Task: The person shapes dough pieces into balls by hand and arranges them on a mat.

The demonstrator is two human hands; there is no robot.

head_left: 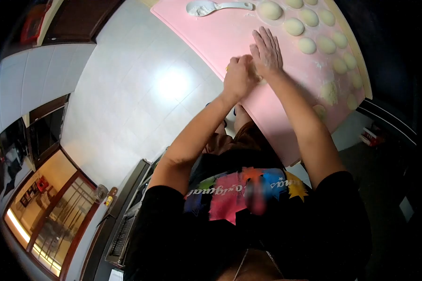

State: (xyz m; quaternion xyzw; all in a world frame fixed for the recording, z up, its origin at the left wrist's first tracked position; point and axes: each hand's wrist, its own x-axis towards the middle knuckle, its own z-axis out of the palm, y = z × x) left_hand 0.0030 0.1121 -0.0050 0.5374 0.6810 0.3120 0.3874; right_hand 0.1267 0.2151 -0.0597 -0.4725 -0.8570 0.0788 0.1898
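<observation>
On the pink mat [211, 40], my left hand [240, 76] is curled into a closed shape near the front edge, and whatever lies inside its fingers is hidden. Right beside it, my right hand [267, 54] lies nearly flat with its fingers stretched out, its inner side touching the left hand. A bit of pale dough [259, 79] shows between the two hands, mostly covered. Several round dough balls [294, 26] sit on the mat beyond and to the right of my hands. A flatter, rough dough piece [329, 92] lies farther right.
A white spoon [201, 8] with white powder rests at the mat's far left. The mat's edge runs close to my left hand, with the tiled floor [140, 70] beyond it. A counter with a rack [124, 229] stands at the lower left.
</observation>
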